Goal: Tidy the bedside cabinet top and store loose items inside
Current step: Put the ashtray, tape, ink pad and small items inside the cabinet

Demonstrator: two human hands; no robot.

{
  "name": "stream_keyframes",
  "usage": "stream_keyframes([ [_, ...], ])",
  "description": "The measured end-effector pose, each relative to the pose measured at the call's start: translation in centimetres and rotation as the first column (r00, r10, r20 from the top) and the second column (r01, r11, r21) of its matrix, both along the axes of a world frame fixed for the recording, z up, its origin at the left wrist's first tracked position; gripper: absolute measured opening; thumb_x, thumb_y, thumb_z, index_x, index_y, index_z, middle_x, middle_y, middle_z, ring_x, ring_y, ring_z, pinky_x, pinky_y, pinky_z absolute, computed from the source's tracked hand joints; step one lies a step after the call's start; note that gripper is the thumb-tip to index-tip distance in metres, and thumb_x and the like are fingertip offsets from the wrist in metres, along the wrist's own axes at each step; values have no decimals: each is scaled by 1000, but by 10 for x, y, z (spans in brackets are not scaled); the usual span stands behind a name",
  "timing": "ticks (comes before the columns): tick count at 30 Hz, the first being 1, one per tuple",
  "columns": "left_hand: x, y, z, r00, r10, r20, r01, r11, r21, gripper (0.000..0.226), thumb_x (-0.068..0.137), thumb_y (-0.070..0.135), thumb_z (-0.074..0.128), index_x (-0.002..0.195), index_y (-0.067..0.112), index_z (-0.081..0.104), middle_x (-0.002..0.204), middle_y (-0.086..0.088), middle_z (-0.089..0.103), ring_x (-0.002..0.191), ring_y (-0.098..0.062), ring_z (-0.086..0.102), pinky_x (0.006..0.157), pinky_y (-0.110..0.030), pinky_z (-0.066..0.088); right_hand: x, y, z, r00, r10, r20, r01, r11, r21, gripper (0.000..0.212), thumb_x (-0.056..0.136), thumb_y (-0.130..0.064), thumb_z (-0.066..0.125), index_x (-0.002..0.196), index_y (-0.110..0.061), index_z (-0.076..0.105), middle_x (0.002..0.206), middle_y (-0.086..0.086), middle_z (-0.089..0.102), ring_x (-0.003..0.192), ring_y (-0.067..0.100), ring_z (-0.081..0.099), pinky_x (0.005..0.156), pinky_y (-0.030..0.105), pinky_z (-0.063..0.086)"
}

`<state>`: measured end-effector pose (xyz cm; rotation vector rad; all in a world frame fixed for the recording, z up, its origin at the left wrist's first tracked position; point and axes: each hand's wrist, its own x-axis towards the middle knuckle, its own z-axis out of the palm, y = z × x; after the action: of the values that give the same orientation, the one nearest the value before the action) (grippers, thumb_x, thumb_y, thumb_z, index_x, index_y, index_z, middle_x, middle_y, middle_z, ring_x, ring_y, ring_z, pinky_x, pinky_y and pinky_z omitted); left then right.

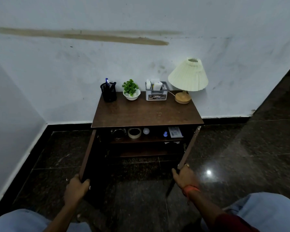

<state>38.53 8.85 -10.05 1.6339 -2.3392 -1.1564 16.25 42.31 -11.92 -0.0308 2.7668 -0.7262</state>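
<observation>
The brown bedside cabinet point(147, 114) stands against the wall with both doors swung wide. My left hand point(77, 190) grips the edge of the left door point(87, 154). My right hand point(185, 177) grips the edge of the right door point(188, 148). Along the back of the top stand a black pen holder point(108, 93), a small plant in a white bowl point(131, 91), a grey caddy point(156, 92) and a lamp point(187, 81). On the inner shelf lie a tape roll point(134, 133), a white ball point(146, 131), a small blue item point(165, 134), a white packet point(175, 132) and a dark shiny object point(118, 133).
A stained white wall point(141, 56) runs behind the cabinet, with a corner wall at the left. The floor point(224, 156) is dark polished stone. My knees in light jeans point(271, 213) fill the lower corners. A lower shelf point(141, 154) sits dark inside the cabinet.
</observation>
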Motion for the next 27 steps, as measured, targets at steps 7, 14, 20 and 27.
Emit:
stream_keyframes([
  [7,-4,4,2,999,33,40,-34,999,34,34,83,24,60,114,11,58,102,-18,67,97,-35,64,79,-36,49,-19,-57,-12,979,134,151,-112,983,-144,72,78,-31,69,137,-4,37,133,17,51,119,34,55,97,34,45],
  [14,-3,4,0,997,24,78,-28,998,48,31,83,28,61,110,14,56,107,-16,68,103,-33,64,84,-36,49,-64,-109,-24,962,124,243,-46,951,-305,55,80,-11,51,134,-11,44,112,18,64,93,33,67,84,41,56],
  [20,-4,4,-4,996,47,79,-53,996,77,51,84,31,62,131,14,51,122,-16,65,114,-33,60,93,-35,47,-94,-140,-18,944,114,309,15,923,-385,60,85,-4,44,143,-12,33,100,14,65,78,27,69,60,33,54],
  [27,-10,16,-4,997,52,63,-58,994,98,60,87,30,62,141,12,44,128,-18,61,120,-32,56,99,-35,44,-114,-160,-13,925,125,358,52,894,-445,57,90,-5,41,145,-10,28,116,13,59,86,27,66,62,29,51],
])
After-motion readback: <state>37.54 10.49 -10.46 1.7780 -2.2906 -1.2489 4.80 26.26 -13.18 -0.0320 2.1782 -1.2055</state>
